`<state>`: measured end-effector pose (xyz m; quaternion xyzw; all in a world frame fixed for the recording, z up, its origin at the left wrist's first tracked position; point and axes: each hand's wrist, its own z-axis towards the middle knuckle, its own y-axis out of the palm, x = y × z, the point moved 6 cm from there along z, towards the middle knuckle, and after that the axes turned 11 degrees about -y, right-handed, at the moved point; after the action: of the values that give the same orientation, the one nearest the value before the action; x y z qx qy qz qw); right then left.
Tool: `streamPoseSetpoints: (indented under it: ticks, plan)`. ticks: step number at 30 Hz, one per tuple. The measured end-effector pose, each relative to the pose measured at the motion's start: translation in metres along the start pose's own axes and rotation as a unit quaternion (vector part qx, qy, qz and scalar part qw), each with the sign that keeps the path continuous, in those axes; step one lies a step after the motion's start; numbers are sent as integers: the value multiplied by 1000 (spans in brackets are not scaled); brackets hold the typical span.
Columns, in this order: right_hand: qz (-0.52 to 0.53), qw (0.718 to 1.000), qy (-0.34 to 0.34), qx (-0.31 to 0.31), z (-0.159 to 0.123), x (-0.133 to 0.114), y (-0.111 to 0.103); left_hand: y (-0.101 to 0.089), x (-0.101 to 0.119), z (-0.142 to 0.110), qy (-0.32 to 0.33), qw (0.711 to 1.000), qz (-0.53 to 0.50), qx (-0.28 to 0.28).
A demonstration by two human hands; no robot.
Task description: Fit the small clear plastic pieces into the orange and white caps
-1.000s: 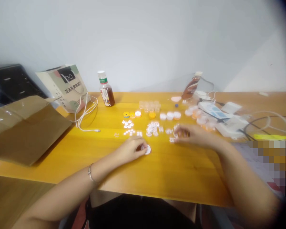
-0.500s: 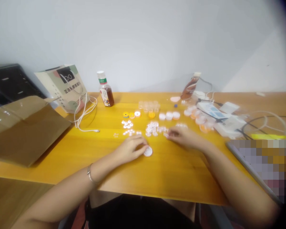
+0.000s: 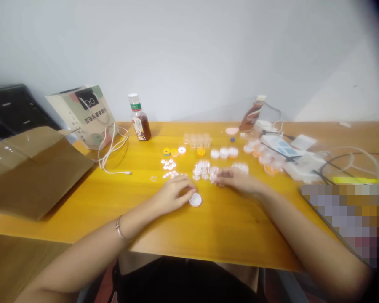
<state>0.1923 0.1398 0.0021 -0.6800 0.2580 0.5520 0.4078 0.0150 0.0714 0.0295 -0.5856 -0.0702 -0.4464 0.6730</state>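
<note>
A white round cap (image 3: 195,200) lies on the table just in front of me. My left hand (image 3: 173,194) is curled at its upper left edge, thumb and fingertips closed against the rim. To the right, my right hand (image 3: 235,180) reaches the near right side of a heap of small white ring-like pieces (image 3: 202,169). Its fingertips are pinched together and slightly blurred; what is between them I cannot make out. More small white pieces (image 3: 240,168) lie just behind that hand. Small white discs (image 3: 168,164) form groups beyond my left hand.
Yellow and white rings (image 3: 174,152), clear cups (image 3: 197,140) and white-topped caps (image 3: 224,153) stand farther back. Two drink bottles (image 3: 141,124) are near the wall. A paper bag (image 3: 94,118), brown cardboard (image 3: 34,176) and white cable (image 3: 109,153) occupy the left; boxes and cables (image 3: 306,164) the right.
My right hand has moved a little left, to the edge of the heap of small white pieces. My left hand and the white cap have hardly shifted.
</note>
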Motion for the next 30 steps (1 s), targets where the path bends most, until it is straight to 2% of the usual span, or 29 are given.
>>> streamPoseSetpoints:
  ticks: [4, 8, 10, 11, 13, 15, 17, 23, 27, 30]
  plan:
    - [4, 999, -27, 34, 4, 0, -5, -1, 0, 0, 3, 1000, -2, 0]
    - [-22, 986, -62, 154, -3, -15, -20, -1, -1, 0, 2, 1000, -7, 5]
    - [-39, 980, -79, 176, -7, -24, -17, -4, 0, 0, -2, 1000, -19, 23]
    - [-42, 983, -85, 160, -7, -27, -11, -5, 0, 0, -3, 999, -27, 37]
    - [-28, 992, -93, 82, -8, -31, 10, -8, 2, -1, 0, 998, -44, 56]
    - [8, 993, -114, 19, -9, -35, 30, -7, 5, -2, 10, 997, -54, 47]
    - [35, 992, -121, -17, -10, -37, 43, -5, 7, -3, 21, 998, -58, 34]
    - [42, 990, -127, -36, -11, -40, 52, -5, 4, -2, 2, 996, -62, 64]
    - [20, 993, -107, -44, -10, -37, 56, -4, 8, -2, 18, 995, -67, 66]
    - [-25, 994, -107, -13, -9, -37, 46, -5, 5, -1, 8, 994, -70, 83]
